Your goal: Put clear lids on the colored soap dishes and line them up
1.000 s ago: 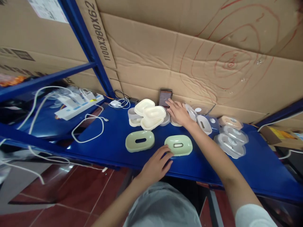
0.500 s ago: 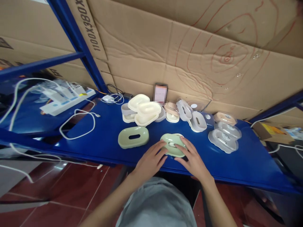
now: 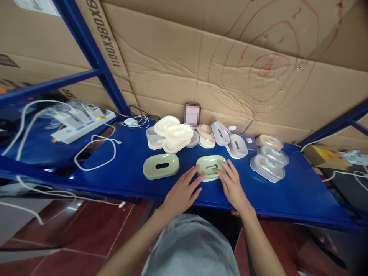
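My left hand (image 3: 182,190) and my right hand (image 3: 232,186) lie on either side of a pale green oval dish (image 3: 211,167) with a slot in its middle, near the front edge of the blue shelf (image 3: 129,168). Fingertips of both hands touch the dish's rim; the fingers are spread, not wrapped around it. A second green slotted dish (image 3: 161,166) sits to the left of it, untouched.
Behind are cream dishes (image 3: 172,136), grey and pink dishes (image 3: 221,134), clear lids (image 3: 268,163) at the right, and a phone (image 3: 192,114) leaning on the cardboard wall. A power strip (image 3: 83,123) and white cables (image 3: 94,151) lie at the left.
My right hand came back from the phone and the far dishes to the green dish. Both hands now rest at its sides, and the dish lies flatter than half a second ago.
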Motion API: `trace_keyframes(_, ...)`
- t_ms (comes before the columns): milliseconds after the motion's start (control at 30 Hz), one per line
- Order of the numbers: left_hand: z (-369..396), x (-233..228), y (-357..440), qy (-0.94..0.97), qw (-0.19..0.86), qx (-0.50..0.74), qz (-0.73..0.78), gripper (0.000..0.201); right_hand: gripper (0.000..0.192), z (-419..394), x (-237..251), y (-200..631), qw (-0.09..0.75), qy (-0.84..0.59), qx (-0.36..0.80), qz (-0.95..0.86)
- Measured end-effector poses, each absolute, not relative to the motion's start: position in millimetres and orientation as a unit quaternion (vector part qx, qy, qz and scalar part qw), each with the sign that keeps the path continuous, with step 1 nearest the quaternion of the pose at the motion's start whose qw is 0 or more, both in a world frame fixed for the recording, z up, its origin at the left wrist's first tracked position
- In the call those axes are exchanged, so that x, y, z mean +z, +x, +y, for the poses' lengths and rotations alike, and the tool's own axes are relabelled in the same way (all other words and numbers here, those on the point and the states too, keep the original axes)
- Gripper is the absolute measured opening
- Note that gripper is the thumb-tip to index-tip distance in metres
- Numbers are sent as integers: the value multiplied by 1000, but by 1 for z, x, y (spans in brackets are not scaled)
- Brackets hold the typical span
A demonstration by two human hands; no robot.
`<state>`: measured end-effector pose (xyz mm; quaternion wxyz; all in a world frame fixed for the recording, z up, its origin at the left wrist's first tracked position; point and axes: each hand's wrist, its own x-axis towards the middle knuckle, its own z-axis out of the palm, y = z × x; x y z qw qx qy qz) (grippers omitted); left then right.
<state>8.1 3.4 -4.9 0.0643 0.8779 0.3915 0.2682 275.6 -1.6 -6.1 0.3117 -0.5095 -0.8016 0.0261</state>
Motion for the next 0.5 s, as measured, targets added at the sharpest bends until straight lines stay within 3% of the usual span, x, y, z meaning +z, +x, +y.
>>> trace_keyframes(167,2,-4,10,880,66,265,388,56,39,3,-5,277,308,-521,58,-794)
trace_keyframes(333,2,3,3,875,26,311,370,42,38,-1,-5,274,272,-544,17,-793)
trace_keyframes(500,12,8,-61,770,-79,366,517,36,39,-4,-2,271,253,-555,-19,-792)
